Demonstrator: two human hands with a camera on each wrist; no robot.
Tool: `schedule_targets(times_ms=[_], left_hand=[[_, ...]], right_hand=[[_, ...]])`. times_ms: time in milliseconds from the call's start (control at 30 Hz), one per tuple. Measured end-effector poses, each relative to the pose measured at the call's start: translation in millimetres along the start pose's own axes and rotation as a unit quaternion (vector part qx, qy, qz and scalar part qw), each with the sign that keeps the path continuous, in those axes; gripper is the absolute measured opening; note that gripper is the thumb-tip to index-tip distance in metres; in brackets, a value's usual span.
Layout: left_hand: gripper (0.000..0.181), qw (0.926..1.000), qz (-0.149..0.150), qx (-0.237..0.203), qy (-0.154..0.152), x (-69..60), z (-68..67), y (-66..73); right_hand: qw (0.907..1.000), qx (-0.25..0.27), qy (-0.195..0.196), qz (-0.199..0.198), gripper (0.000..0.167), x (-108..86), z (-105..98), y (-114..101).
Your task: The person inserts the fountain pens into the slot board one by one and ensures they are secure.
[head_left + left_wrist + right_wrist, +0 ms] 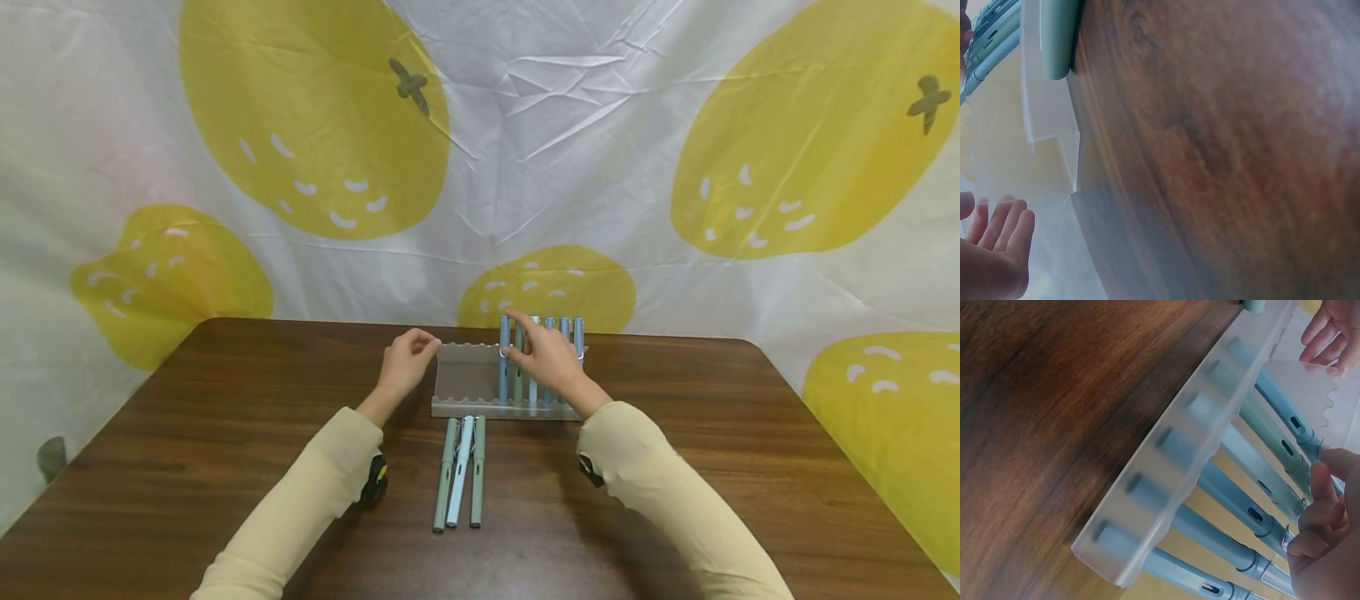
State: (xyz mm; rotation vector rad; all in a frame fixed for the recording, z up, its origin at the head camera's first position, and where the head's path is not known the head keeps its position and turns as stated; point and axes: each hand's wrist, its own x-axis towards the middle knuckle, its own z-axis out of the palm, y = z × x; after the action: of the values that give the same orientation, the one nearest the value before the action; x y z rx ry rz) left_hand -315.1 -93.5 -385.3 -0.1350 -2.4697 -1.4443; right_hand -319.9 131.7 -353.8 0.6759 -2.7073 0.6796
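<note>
- Because it spans the whole background, the white cloth (pixel 480 179) with its big yellow lemon prints (pixel 315 117) takes up the most room; it is creased near the top.
- Below it, a dark brown wood-grain table (pixel 675 467) carries everything else.
- Two pale yellow sleeves, the left (pixel 307 492) and the right (pixel 675 492), reach in from the near side.
- A translucent rack (pixel 468 409) with scalloped edges sits toward the table's far side, between the hands.
- At its right part, the right hand (pixel 553 358) has thumb and index finger apart along one pen's cap; I cannot tell whether they clamp it.
- The left hand (pixel 406 362) is at the rack's upper left corner, fingertips close to the thumb; whether they pinch the edge I cannot tell.
- Six capped pens stand in the rack's right part, caps up: from the left, the leftmost blue pen (pixel 503 379) at the right hand's fingers, a green pen (pixel 1266 428), a pale blue pen (pixel 1250 453) and three more blue pens (pixel 1235 497).
- Just in front of the rack, three pens lie close together: a light blue one (pixel 461 471) between two green ones (pixel 477 473).
- Small dark devices (pixel 373 482) show under both cuffs.
</note>
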Motion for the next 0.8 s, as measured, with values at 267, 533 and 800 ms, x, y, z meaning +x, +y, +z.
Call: schedule_targets(times_ms=[267,533,800], left_hand=[[0.020,1.0000,0.000,-0.001,0.001,-1.3,-0.3,1.0],[0.021,1.0000,0.000,-0.001,0.001,-1.8,0.6,-0.6],[0.021,1.0000,0.004,-0.006,-0.002,-1.8,0.2,0.3]], right_hand=[[1.0000,0.000,0.009,-0.004,0.057,-1.0,0,1],[0.9994,0.005,0.030,-0.019,0.058,-5.1,-2,3],[0.9982,0.007,0.052,-0.027,0.053,-12.6,-4,10]])
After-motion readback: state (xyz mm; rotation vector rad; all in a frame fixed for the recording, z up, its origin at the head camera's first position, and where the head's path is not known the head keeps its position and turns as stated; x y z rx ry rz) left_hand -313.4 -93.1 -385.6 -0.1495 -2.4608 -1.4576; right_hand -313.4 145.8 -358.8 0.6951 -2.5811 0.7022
